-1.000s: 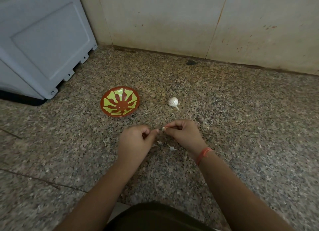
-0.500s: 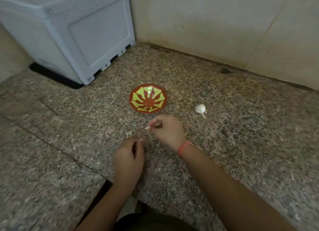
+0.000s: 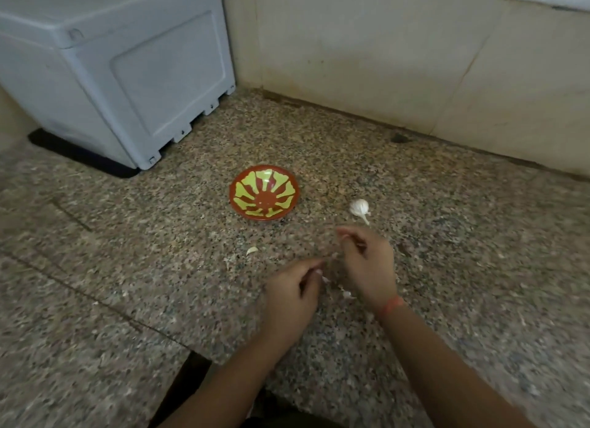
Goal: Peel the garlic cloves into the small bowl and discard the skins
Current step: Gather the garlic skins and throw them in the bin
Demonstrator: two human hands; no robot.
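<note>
A small red bowl (image 3: 264, 192) with a yellow pattern stands on the speckled stone floor, and I see nothing in it. To its right lies a white garlic bulb (image 3: 359, 207). A pale curved garlic piece (image 3: 252, 250) lies in front of the bowl; clove or skin, I cannot tell. My left hand (image 3: 293, 295) has curled fingers pinching a small white bit of garlic at their tips. My right hand (image 3: 367, 264) is just right of it, blurred, fingers curled, contents unclear. Skin scraps (image 3: 346, 295) lie between the hands.
A large grey plastic box (image 3: 127, 76) stands on a black mat at the back left. A beige wall (image 3: 399, 60) runs along the far side. Grout lines cross the floor at the left. My dark-clothed knee shows at the bottom edge.
My right hand had reached toward the bowl with a pale piece pinched; it has come back beside my left hand, and a pale piece now lies before the bowl. The view shifted left.
</note>
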